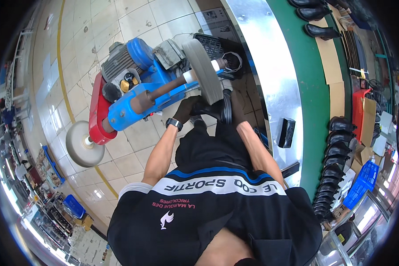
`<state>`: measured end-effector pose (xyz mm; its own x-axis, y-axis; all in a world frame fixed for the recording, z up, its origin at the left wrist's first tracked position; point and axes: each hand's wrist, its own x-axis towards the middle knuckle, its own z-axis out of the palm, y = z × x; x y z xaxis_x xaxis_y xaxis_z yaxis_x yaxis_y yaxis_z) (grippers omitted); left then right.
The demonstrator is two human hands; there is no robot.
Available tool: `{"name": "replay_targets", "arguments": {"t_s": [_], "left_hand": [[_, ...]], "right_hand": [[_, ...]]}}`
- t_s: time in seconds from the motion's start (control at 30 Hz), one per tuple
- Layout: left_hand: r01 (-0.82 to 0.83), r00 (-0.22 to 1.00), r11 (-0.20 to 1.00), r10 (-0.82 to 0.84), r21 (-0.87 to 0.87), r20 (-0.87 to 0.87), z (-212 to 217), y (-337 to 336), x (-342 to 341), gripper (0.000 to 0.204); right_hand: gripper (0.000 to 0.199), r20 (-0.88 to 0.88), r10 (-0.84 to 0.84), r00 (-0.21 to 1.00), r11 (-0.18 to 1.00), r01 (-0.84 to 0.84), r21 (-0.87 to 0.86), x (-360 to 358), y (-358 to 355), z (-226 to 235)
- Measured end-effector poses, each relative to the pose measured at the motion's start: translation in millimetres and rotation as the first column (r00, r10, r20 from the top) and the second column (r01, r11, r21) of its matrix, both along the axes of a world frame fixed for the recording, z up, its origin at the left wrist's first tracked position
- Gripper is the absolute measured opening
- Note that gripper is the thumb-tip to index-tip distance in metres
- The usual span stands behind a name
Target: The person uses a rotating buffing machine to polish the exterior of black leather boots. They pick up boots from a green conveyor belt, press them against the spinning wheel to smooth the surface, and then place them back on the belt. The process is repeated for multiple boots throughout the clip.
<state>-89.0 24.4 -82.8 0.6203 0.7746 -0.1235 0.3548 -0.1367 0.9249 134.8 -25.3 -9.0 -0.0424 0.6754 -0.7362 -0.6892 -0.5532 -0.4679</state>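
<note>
Between my hands a black shoe is held up against the underside of a grey buffing wheel. Dark gloves cover both hands. My left hand grips the shoe from the left, a watch on its wrist. On the right, along the sole side, my right hand is closed on the same shoe; its fingers are partly hidden. The wheel sits on the shaft of a blue polishing machine with a red belt guard. A second, pale wheel is mounted at the shaft's other end.
To my right runs a metal-topped bench with a black block on it. Beyond, rows of black shoes stand along a green surface. A black crate lies behind the wheel. Tiled floor spreads left.
</note>
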Motion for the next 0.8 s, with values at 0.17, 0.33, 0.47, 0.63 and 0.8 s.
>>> {"name": "replay_targets", "arguments": {"t_s": [0.17,0.33,0.47,0.63,0.8], "left_hand": [[0.083,0.992,0.981,-0.098,-0.173,-0.078,-26,7,-4,0.034],[0.144,0.976,0.962,-0.177,-0.232,-0.13,-72,3,-33,0.037],[0.349,0.866,0.932,-0.362,-0.102,-0.346,-44,7,-30,0.05],[0.392,0.786,0.873,-0.481,-0.289,-0.389,-87,-4,-61,0.053],[0.255,0.768,0.883,-0.432,-0.393,-0.472,-52,-11,-37,0.043]], "right_hand": [[0.071,-0.128,-0.071,0.989,0.953,0.029,-0.302,-7,24,-36],[0.077,-0.479,-0.153,0.865,0.909,-0.067,-0.411,-11,39,-85],[0.075,-0.245,-0.01,0.97,0.891,-0.103,-0.443,1,38,-109],[0.072,-0.134,0.168,0.977,0.849,-0.213,-0.484,0,47,-119],[0.068,-0.118,0.251,0.961,0.817,-0.276,-0.507,4,55,-138]]}}
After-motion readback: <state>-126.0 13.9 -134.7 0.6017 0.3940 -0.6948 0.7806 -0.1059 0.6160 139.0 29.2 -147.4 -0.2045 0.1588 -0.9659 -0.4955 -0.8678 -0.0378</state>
